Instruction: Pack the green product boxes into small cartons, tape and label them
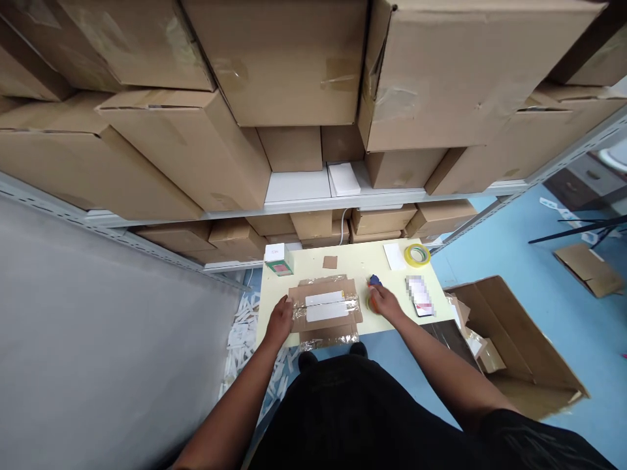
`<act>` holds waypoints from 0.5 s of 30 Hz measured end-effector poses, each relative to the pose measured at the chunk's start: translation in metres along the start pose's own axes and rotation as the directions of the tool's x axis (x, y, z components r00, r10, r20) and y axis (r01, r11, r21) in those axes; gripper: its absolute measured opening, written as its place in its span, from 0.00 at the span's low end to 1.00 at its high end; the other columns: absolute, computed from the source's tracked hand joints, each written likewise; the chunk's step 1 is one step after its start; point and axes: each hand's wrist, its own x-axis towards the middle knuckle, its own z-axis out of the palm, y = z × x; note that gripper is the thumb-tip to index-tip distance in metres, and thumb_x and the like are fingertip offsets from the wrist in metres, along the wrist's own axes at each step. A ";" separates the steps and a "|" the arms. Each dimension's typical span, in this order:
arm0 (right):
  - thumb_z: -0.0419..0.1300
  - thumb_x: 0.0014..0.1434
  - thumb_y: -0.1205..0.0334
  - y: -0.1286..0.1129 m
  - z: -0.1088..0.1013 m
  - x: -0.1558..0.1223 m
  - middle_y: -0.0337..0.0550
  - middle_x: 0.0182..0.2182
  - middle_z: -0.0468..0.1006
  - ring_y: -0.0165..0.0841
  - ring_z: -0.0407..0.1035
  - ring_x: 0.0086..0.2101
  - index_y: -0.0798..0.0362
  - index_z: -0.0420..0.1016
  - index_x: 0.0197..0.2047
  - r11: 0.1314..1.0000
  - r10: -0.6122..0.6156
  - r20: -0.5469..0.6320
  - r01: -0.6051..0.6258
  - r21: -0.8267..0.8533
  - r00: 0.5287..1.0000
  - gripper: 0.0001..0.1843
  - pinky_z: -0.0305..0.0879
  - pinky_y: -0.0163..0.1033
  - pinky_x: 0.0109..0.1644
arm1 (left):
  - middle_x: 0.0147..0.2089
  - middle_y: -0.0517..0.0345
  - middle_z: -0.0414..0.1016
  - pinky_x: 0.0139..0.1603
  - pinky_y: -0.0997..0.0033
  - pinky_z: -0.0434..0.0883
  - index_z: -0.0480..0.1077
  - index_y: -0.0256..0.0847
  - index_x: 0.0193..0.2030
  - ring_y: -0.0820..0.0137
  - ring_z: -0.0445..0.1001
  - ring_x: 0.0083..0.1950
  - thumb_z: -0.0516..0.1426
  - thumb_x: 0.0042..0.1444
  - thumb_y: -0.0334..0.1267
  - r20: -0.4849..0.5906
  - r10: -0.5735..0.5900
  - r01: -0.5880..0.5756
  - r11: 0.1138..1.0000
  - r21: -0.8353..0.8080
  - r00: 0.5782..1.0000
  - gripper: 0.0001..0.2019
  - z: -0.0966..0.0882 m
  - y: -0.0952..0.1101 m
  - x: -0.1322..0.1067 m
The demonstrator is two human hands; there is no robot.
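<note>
Because only the left hand (281, 321), pinching its left edge, seems to steady the cardboard (323, 328) on the table (362, 258), a hard tug with the tape dispenser (375, 281), gripped in the right hand (386, 304) just beside it, could skew or wrinkle things.

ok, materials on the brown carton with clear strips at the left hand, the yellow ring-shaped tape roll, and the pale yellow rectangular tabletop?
Brown carton: matte cardboard, by its dull tan faces; the clear strips look like glossy plastic tape, creased and glinting.
Yellow tape roll: probably plastic film.
Tabletop: smooth, evenly coloured; laminate or painted board, can't tell.
</note>
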 end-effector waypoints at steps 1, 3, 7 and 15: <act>0.42 0.70 0.39 -0.009 0.009 -0.004 0.50 0.47 0.82 0.41 0.77 0.46 0.52 0.77 0.55 0.993 0.050 0.075 -0.058 0.107 0.996 0.33 0.73 0.44 0.49 | 0.59 0.43 0.78 0.66 0.47 0.69 0.74 0.39 0.60 0.52 0.74 0.64 0.42 0.71 0.57 0.057 -0.067 0.068 0.997 -0.028 0.996 0.30 -0.002 0.006 0.004; 0.37 0.69 0.34 -0.026 0.025 -0.010 0.50 0.41 0.83 0.42 0.78 0.42 0.51 0.80 0.51 0.960 0.132 0.146 -0.163 0.229 0.981 0.39 0.74 0.44 0.45 | 0.56 0.45 0.81 0.62 0.50 0.71 0.76 0.40 0.55 0.52 0.77 0.60 0.41 0.70 0.59 0.157 -0.090 0.098 0.994 -0.047 0.983 0.31 -0.006 0.019 0.005; 0.44 0.64 0.27 -0.043 0.030 -0.034 0.50 0.39 0.83 0.46 0.77 0.47 0.50 0.82 0.47 0.899 0.111 0.026 -0.112 0.423 0.993 0.39 0.72 0.46 0.50 | 0.57 0.47 0.79 0.61 0.55 0.70 0.72 0.41 0.59 0.56 0.76 0.60 0.44 0.70 0.55 0.080 0.132 -0.123 0.986 -0.109 0.988 0.25 -0.022 0.035 -0.023; 0.44 0.64 0.28 -0.026 0.030 -0.091 0.46 0.45 0.80 0.41 0.74 0.44 0.48 0.72 0.53 0.858 -0.075 -0.045 0.087 0.505 0.996 0.36 0.73 0.44 0.45 | 0.58 0.46 0.75 0.60 0.57 0.69 0.65 0.41 0.58 0.59 0.74 0.59 0.49 0.69 0.51 0.111 0.240 -0.201 0.939 -0.280 0.964 0.19 -0.026 0.005 -0.058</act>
